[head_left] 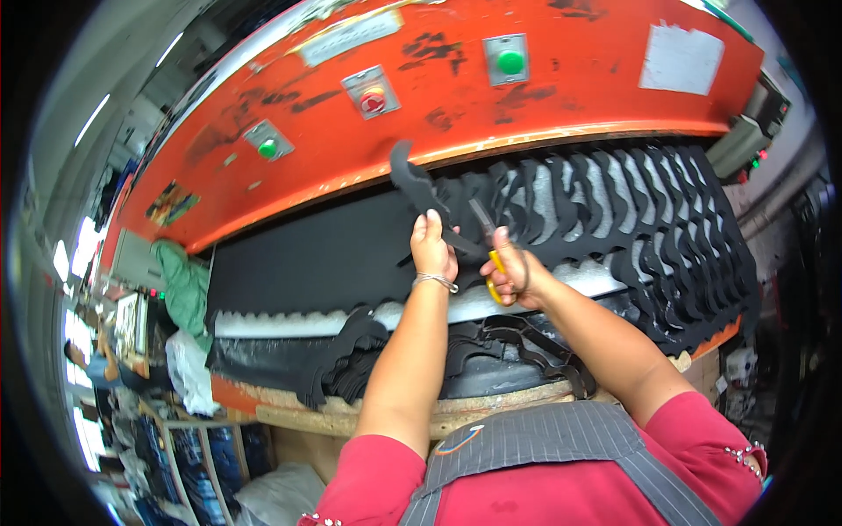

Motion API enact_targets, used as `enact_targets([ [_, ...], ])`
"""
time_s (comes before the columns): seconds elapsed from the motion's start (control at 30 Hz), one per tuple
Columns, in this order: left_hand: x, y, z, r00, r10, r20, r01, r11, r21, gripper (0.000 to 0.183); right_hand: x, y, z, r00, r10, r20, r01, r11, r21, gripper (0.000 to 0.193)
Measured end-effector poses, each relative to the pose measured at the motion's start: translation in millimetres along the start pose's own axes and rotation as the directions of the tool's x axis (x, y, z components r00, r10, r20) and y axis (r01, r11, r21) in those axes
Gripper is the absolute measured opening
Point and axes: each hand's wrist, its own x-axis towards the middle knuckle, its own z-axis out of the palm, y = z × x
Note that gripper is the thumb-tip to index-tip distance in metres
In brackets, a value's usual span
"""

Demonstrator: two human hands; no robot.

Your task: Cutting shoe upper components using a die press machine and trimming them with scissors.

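Left hand outstretched, holding black strip; right hand gripping scissors.

Work area evenly lit. Windows far left of the fingers glare white. Scissors blurred right of them. Outer edges bowed, black.
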Motion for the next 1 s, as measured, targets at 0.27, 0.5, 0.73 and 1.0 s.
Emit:
enact_targets([
  [0.27, -58.7, 232.4, -159.5, 0.826, -0.523, 0.211, 0.143, 0.557, 0.818, 0.026, -33.0, 14.7, -33.3, 0.998, 0.044, -0.034, -0.049, 0.987, -0.154, 0.082],
  [0.5, -86.4, 254.3, -228.5, 0.729, -0.646, -0.227, 0.07, -0.259, 0.963, 0.035, -25.8, 21.2, -24.7, 0.995, 0.084, -0.048, -0.091, 0.984, -0.156, 0.085],
  [0.73, -21.6, 168.5, -129.5, 0.945, -0.137, 0.297, -0.294, 0.039, 0.955, 0.032, -14.6, 22.2, -28.1, 0.998, 0.067, -0.006, -0.068, 0.992, -0.108, 0.084],
  [1.0, 56.3, 44.6, -12.0, 0.98, 0.13, 0.149, -0.099, -0.333, 0.938, 0.046, -19.0, 15.3, -38.1, 1.0, 0.012, -0.011, -0.013, 0.99, -0.138, 0.084],
])
